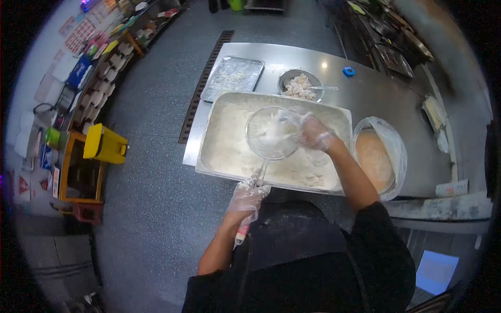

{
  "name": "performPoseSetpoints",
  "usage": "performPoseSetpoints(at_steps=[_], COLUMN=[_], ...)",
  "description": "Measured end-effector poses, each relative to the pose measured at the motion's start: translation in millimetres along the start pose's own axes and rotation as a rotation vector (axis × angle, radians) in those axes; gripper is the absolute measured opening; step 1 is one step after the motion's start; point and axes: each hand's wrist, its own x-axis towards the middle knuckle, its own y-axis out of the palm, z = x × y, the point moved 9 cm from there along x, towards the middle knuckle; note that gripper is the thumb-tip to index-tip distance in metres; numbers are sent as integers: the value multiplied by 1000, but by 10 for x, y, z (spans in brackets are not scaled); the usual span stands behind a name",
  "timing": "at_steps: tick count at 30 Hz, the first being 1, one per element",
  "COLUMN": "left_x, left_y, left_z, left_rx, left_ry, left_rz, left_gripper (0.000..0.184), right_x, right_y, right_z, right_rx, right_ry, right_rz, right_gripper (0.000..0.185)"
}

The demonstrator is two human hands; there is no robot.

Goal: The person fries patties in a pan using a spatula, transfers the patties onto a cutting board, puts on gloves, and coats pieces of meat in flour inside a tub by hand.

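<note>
My left hand [248, 198], in a clear plastic glove dusted white, grips the handle of a round wire strainer [259, 136]. The mesh is over a large metal pan [204, 166] of white flour-like powder [225, 130]. My right hand [314, 133], gloved the same way, reaches over the strainer's right side. Its fingers are smeared by motion, and a pale blur of powder or coated pieces lies beneath them in the mesh. A few lumps show in the powder at the pan's near right.
Behind the pan are a floured metal tray [237, 75] and a bowl of pale pieces [301, 88] with a spoon. A plastic-lined container of orange liquid [377, 159] stands at right. A blue object [348, 71] sits farther back. A yellow bin [106, 143] stands left.
</note>
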Motion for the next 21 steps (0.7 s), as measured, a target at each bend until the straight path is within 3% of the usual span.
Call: performPoseSetpoints(at_steps=[1,2,3,5,6,7,8,10,12,13,15,18,19,21], left_x=[-8,8,-3,-89,-194,-289,-238,-63,-77,-139,-255,-238,-206,-155], left_y=[63,200,272,419,486,696,757,931,993,1015,1050,1124,1149,1142], left_z=[19,7,9,33,-24,63,144,418,450,378,278,380,399,358], left_rx=[-3,391,431,544,116,-311,-430,-406,-375,-324,-222,-432,-507,-274], left_ry=[4,129,263,515,225,-65,-76,-81,-83,-94,-118,-118,-90,76], left_rz=[-25,-25,-123,-355,-208,-55,-110,-155,-191,-185,-169,-233,-250,-195], left_gripper=[67,65,60,51,42,34,32,35,37,35,32,35,37,36], right_x=[-109,-239,-346,-614,-742,-836,-930,-1075,-1090,-1097,-1112,-1181,-1194,-1098], right_y=[-123,-223,-164,-147,147,479,807,963,1137,977,956,1060,1090,1040], right_z=[-49,-82,-157,-737,-1120,-1402,-1706,-1763,-1580,-1424,-1182,-1288,-1287,-1189], right_rx=[17,41,55,314,665,673,811,959,1706,1709,1928,1827,1832,2038], right_ry=[-31,-56,-75,171,326,317,250,184,401,399,631,780,777,528], right_rz=[-85,-166,-162,-539,-592,-587,-630,-670,-675,-681,-517,-505,-512,-511], right_gripper=[54,52,52,48,48,48,48,49,58,58,70,78,78,81])
